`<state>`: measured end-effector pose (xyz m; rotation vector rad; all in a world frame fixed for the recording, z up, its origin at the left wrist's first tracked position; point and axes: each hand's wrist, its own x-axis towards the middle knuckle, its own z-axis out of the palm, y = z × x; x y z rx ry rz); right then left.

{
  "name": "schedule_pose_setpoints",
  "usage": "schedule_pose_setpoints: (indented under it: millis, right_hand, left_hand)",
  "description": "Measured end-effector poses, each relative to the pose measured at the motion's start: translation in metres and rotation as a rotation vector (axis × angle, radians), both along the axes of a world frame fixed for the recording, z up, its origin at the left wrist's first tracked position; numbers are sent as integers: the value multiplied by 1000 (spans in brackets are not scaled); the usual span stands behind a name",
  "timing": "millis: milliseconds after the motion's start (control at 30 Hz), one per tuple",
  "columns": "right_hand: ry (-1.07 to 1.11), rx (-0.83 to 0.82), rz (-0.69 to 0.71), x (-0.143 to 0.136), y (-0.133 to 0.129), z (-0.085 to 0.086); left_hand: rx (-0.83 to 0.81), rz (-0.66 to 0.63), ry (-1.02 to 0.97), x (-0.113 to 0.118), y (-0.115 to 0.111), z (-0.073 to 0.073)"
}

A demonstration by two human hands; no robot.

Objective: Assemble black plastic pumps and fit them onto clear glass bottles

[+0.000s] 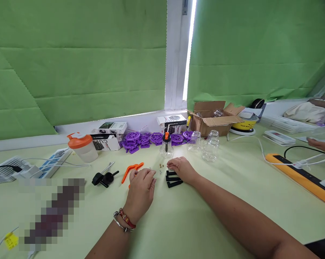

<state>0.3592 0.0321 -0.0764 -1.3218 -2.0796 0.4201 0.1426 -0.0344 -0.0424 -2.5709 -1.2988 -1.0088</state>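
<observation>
My left hand [141, 185] is closed in a pinch above the table, and a thin metallic bit shows at its fingertips; the kind cannot be made out. Beside and partly behind it lie orange plastic arms [132, 170]. My right hand [184, 169] reaches down with its fingers together at the far end of several black plastic pieces [174, 183]. What its fingertips hold, if anything, is too small to name. Between the hands are small brass-coloured parts [161, 165] and tiny silvery parts [160, 172]. Beyond them stands a glass jar [166, 153] with a black and orange top.
Purple plastic pieces [145, 139] lie along the back near printed boxes [108, 142]. Glass jars [209, 153] stand before an open carton [215, 120]. Left are an orange-lidded shaker [84, 147] and black parts with rods [104, 178]. A co-worker's hand [321, 144] shows at right, beyond an orange strip [302, 178].
</observation>
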Motion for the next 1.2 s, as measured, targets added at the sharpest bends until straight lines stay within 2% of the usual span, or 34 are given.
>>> schedule_pose_setpoints:
  millis: [600, 867, 967, 1067, 1200]
  right_hand:
    - [110, -64, 48, 5, -2, -10]
    - [242, -83, 33, 12, 0, -17]
    - [274, -93, 23, 13, 1, -20]
    - [340, -111, 3, 15, 1, -23]
    - [398, -136, -7, 17, 3, -29]
  left_hand:
    - [-35, 5, 5, 1, -1, 0]
    - [-13, 27, 16, -4, 5, -2]
    - [-11, 59, 17, -10, 9, -1]
    - [-73, 130, 15, -26, 12, 6]
    - [-338, 358, 30, -56, 14, 22]
